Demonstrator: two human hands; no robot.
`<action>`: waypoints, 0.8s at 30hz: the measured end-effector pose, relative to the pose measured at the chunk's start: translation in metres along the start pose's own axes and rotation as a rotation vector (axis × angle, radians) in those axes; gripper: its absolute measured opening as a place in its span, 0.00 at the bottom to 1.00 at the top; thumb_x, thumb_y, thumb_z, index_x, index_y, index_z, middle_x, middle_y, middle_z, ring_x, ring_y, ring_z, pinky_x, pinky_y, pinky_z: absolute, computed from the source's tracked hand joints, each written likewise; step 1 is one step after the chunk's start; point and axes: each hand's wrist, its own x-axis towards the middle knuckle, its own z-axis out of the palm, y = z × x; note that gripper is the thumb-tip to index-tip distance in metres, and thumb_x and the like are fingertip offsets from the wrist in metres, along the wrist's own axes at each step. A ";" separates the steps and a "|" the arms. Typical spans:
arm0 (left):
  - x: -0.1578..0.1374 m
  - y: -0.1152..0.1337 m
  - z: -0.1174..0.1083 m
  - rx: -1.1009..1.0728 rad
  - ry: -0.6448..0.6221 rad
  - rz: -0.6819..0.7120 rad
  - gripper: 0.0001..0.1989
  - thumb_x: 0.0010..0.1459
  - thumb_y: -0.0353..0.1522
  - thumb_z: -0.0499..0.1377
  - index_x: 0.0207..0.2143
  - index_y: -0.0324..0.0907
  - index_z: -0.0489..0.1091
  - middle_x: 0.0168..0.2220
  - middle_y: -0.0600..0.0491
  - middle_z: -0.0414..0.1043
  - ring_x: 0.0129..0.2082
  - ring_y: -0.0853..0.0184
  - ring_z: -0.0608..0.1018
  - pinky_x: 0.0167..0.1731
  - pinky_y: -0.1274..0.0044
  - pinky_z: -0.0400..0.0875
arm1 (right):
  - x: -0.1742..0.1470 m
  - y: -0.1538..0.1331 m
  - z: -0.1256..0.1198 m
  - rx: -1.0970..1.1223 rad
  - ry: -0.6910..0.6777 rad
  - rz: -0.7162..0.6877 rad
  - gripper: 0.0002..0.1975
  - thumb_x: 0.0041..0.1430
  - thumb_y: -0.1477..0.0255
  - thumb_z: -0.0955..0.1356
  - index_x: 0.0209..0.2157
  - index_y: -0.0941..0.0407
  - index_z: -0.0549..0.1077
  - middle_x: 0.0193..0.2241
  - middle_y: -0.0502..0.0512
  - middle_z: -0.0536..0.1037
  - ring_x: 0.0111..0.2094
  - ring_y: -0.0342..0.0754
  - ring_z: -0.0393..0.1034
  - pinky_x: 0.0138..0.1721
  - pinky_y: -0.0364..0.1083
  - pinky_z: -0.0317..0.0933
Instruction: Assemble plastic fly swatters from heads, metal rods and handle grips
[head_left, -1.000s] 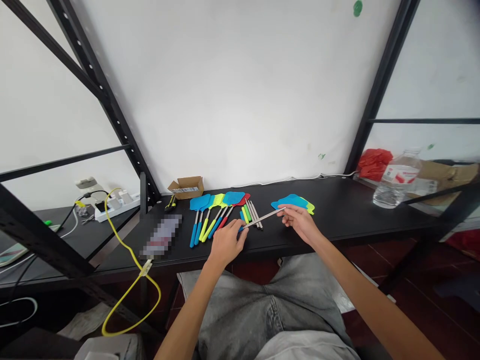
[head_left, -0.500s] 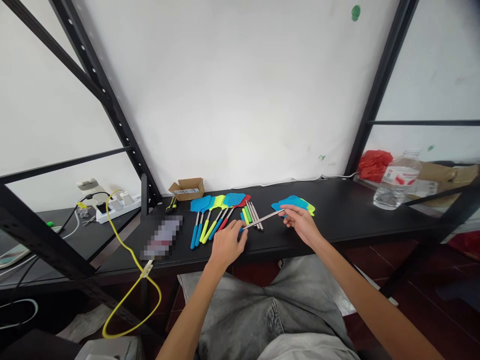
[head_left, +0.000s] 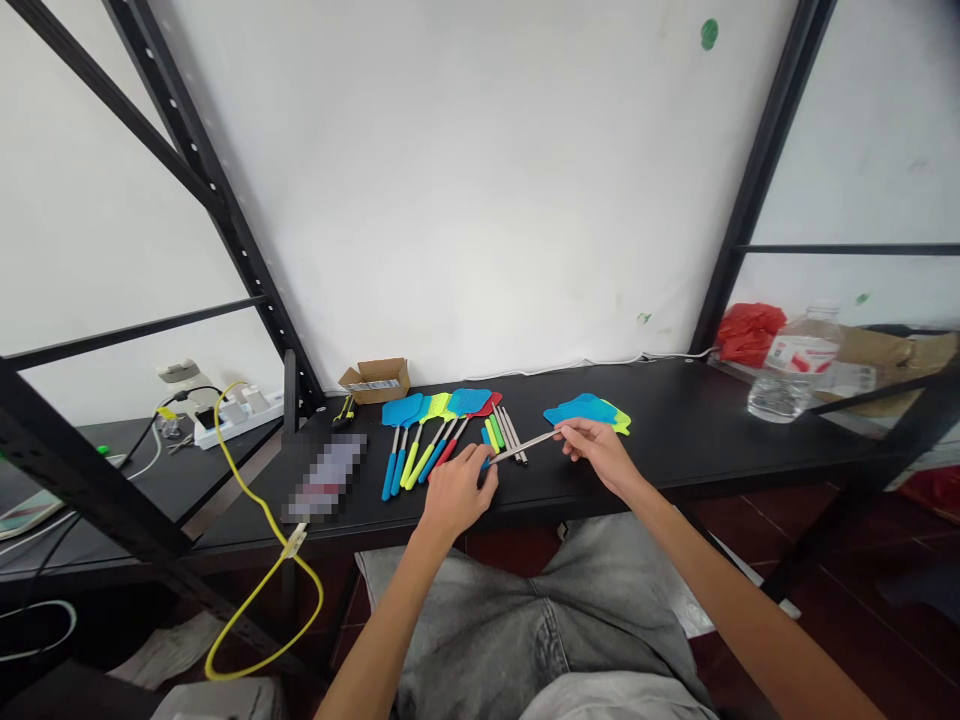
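Head view shows a matte black tabletop [head_left: 667,410] running beneath and beyond the fingers of both hands. Left hand [head_left: 456,490] has its fingers curled and clamped on a mostly hidden handle; right hand [head_left: 596,450] has thumb and fingertips pinched together on a rod. Left of the left fingers lies a row of long swatters with coloured flat plastic heads [head_left: 433,461]. Just beyond the right fingertips rests a stack of loose blue and yellow-green plastic heads [head_left: 581,408]. One slim silver metal rod [head_left: 525,445] spans the gap between the hands; its exposed stretch now looks shorter than a second ago, suggesting it is being pressed toward the left fingers, though whether it is seated cannot be told. Beyond that gap lie spare silver metal rods [head_left: 510,435], then short green, yellow-green and blue tubular handles [head_left: 496,433]. Smallest is the visible blue handle tip [head_left: 487,463] at the left fingertips.
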 end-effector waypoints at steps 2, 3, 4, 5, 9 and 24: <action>0.000 0.000 0.000 0.007 0.003 0.000 0.10 0.65 0.36 0.48 0.44 0.47 0.67 0.39 0.55 0.73 0.25 0.71 0.71 0.22 0.77 0.54 | 0.000 -0.001 0.001 -0.040 -0.021 0.003 0.18 0.53 0.56 0.70 0.34 0.57 0.77 0.31 0.57 0.77 0.27 0.44 0.66 0.25 0.43 0.59; 0.000 0.000 0.000 0.009 0.005 0.001 0.10 0.65 0.36 0.48 0.44 0.47 0.67 0.39 0.55 0.73 0.25 0.71 0.71 0.22 0.77 0.54 | 0.000 -0.001 0.002 -0.056 -0.032 0.006 0.18 0.54 0.56 0.70 0.33 0.57 0.76 0.31 0.56 0.77 0.27 0.44 0.66 0.26 0.44 0.59; 0.000 0.000 0.000 0.009 0.005 0.003 0.10 0.65 0.36 0.48 0.44 0.47 0.67 0.39 0.55 0.73 0.25 0.71 0.71 0.22 0.77 0.54 | 0.000 -0.001 0.002 -0.070 -0.042 0.007 0.18 0.54 0.55 0.70 0.32 0.57 0.75 0.30 0.56 0.76 0.27 0.44 0.66 0.26 0.44 0.59; 0.000 0.001 0.000 0.009 0.005 0.007 0.10 0.65 0.36 0.48 0.44 0.47 0.67 0.39 0.55 0.73 0.25 0.71 0.71 0.22 0.77 0.54 | 0.000 -0.001 0.003 -0.086 -0.052 0.007 0.18 0.54 0.55 0.70 0.31 0.57 0.75 0.29 0.55 0.76 0.26 0.44 0.66 0.26 0.43 0.59; 0.000 0.000 0.001 0.021 -0.006 0.021 0.11 0.65 0.37 0.47 0.44 0.47 0.67 0.38 0.55 0.72 0.23 0.72 0.70 0.21 0.77 0.53 | -0.001 -0.001 0.003 -0.164 -0.091 -0.013 0.20 0.57 0.53 0.67 0.27 0.57 0.72 0.25 0.52 0.73 0.26 0.44 0.66 0.27 0.44 0.59; -0.001 0.000 0.003 0.055 -0.049 0.049 0.14 0.66 0.38 0.46 0.45 0.47 0.68 0.37 0.53 0.71 0.25 0.70 0.70 0.21 0.78 0.53 | -0.004 -0.004 0.006 -0.273 -0.141 -0.045 0.22 0.58 0.52 0.65 0.23 0.56 0.71 0.21 0.52 0.72 0.24 0.45 0.65 0.28 0.45 0.59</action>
